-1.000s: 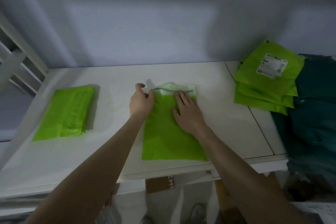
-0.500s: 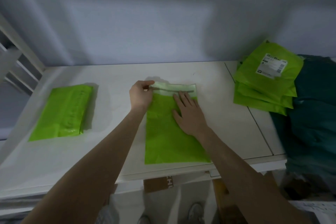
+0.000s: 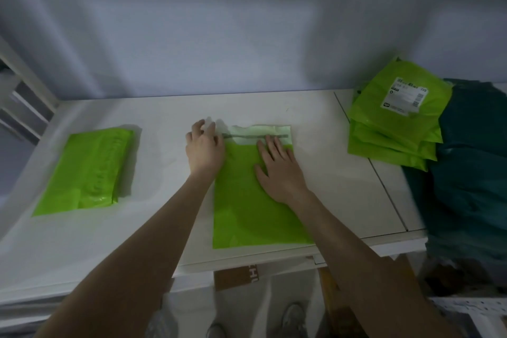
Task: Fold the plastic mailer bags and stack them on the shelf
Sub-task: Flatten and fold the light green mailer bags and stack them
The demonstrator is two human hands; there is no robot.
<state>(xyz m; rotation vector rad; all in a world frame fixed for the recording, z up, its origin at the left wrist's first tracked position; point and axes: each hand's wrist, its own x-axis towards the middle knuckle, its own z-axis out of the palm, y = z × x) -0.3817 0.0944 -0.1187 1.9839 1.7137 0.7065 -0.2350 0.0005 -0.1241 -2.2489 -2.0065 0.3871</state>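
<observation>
Nearest the camera, below the front edge of the white desk (image 3: 82, 241), a brown cardboard box (image 3: 236, 278) and the tips of two shoes (image 3: 295, 315) show on the floor. Both bare forearms reach up from the bottom of the view onto the desk.

A bright green mailer bag (image 3: 247, 217) lies flat in the middle of the desk, its near edge just inside the front edge. The right hand (image 3: 279, 167) lies palm-down on the upper half of this bag, fingers straight and slightly spread, pressing it flat. The left hand (image 3: 204, 148) sits at the bag's upper left corner with its fingers curled; it seems to pinch the edge of the pale flap (image 3: 260, 134) there, though motion blur hides the exact contact. The flap, with a dark strip across it, is turned down over the bag's top edge.

To the left, well apart, a folded green bag (image 3: 87, 170) lies on the desk. At the far right, a pile of green mailers (image 3: 392, 129) rests near the wall, the top one bearing a white shipping label (image 3: 403, 97). Dark teal fabric (image 3: 472, 162) is heaped just beside that pile. Behind the desk rises a plain pale wall (image 3: 219, 35).
</observation>
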